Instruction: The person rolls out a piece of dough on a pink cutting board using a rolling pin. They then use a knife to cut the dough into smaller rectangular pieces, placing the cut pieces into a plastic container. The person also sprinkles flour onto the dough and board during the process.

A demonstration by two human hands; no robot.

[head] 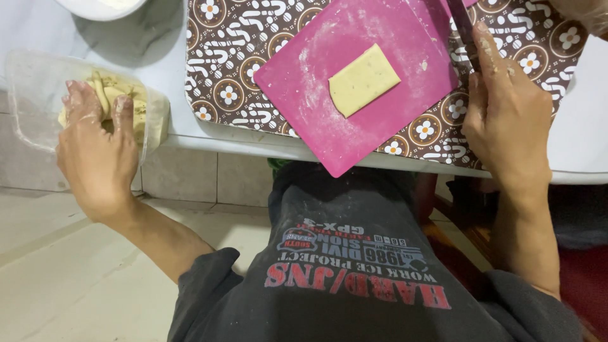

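Note:
My left hand [95, 145] reaches into a clear plastic container [31, 95] at the table's left edge, its fingers pressed on strips of pale dough [117, 95] inside. My right hand [506, 114] is closed around a dark knife handle [462, 25] at the right side of a pink cutting board [354, 57]. A flat rectangular piece of pale yellow dough [363, 80] lies on the floured board, apart from both hands. The knife's blade runs out of view at the top.
The board rests on a brown patterned mat [234, 63] on a white table [158, 38], overhanging the front edge. A white bowl rim [101, 6] shows at the top left. Tiled floor [63, 272] lies below, beside my dark shirt.

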